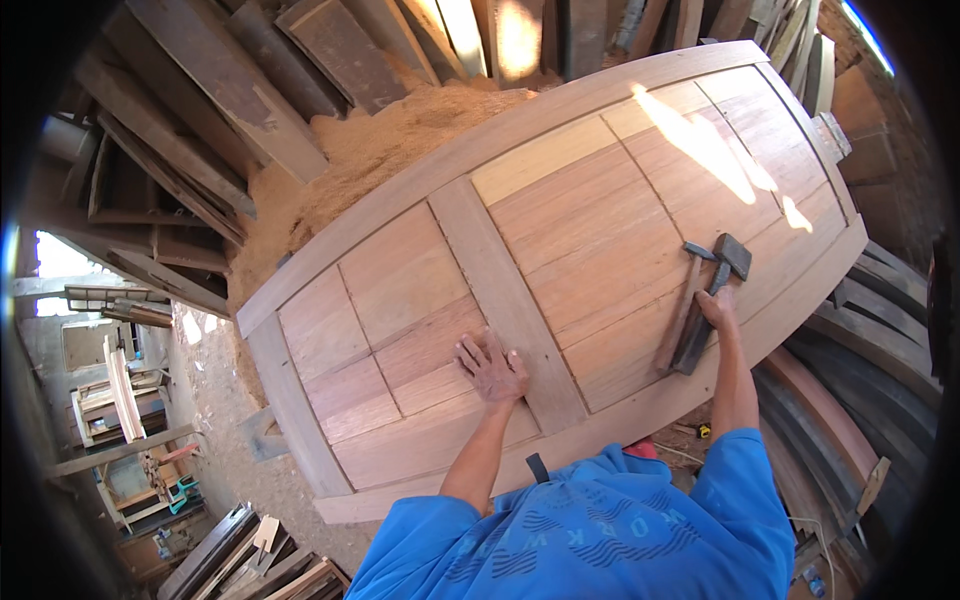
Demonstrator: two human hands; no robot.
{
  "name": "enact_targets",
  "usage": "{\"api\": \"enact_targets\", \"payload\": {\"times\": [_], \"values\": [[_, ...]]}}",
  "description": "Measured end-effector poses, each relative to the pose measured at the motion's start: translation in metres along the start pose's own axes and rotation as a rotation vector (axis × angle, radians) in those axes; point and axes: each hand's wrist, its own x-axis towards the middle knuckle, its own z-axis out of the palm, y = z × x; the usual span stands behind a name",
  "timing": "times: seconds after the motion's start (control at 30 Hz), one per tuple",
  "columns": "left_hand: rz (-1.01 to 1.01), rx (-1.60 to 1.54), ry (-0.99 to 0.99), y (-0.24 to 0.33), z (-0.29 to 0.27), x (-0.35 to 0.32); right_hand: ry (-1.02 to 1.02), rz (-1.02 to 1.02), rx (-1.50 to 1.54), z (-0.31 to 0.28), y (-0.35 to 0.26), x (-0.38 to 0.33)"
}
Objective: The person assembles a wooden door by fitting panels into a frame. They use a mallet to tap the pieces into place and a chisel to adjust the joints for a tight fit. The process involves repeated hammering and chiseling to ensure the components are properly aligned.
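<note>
A large wooden door (pixel 590 250) with framed panels lies flat in front of me, slanting up to the right. My left hand (pixel 493 372) rests on its left panel beside the middle rail, fingers spread and nothing held. On the right panel, my right hand (pixel 716 306) is closed around the dark handle of a mallet with a square dark head (pixel 734 256). Right beside it lies a hammer (pixel 694 252) with a wooden handle, slanting toward me. A dark bar-like piece (pixel 690 348) shows below my right hand; whether it belongs to the mallet I cannot tell.
Sawdust (pixel 390 135) is heaped beyond the door, with planks (pixel 230 80) leaning behind it. Curved dark boards (pixel 850 400) are stacked at the right. Offcuts (pixel 250 560) lie at the lower left, and a wooden frame (pixel 130 440) stands further left. Bright sunlight patches fall on the door.
</note>
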Motion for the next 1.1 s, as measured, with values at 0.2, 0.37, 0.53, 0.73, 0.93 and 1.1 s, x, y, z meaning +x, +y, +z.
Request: {"api": "enact_targets", "payload": {"times": [0.2, 0.37, 0.53, 0.73, 0.93, 1.1], "values": [[-0.078, -0.008, -0.115, 0.008, 0.005, -0.002, -0.021, 0.098, -0.152, 0.002, -0.014, 0.002], [-0.075, 0.01, -0.121, 0.018, -0.007, 0.0, -0.084, 0.124, -0.054, -0.013, -0.017, -0.003], [0.0, 0.026, -0.088, 0.008, 0.013, -0.002, 0.066, 0.003, -0.313, 0.02, 0.031, 0.03], [0.01, -0.023, -0.028, 0.004, -0.003, 0.0, 0.008, -0.1, -0.122, 0.004, 0.006, 0.016], [0.0, -0.011, -0.016, 0.004, 0.006, -0.002, 0.018, -0.077, -0.097, -0.018, -0.01, -0.006], [0.016, -0.032, -0.03, 0.006, 0.006, -0.001, 0.061, -0.065, -0.064, -0.011, 0.001, -0.049]]}}
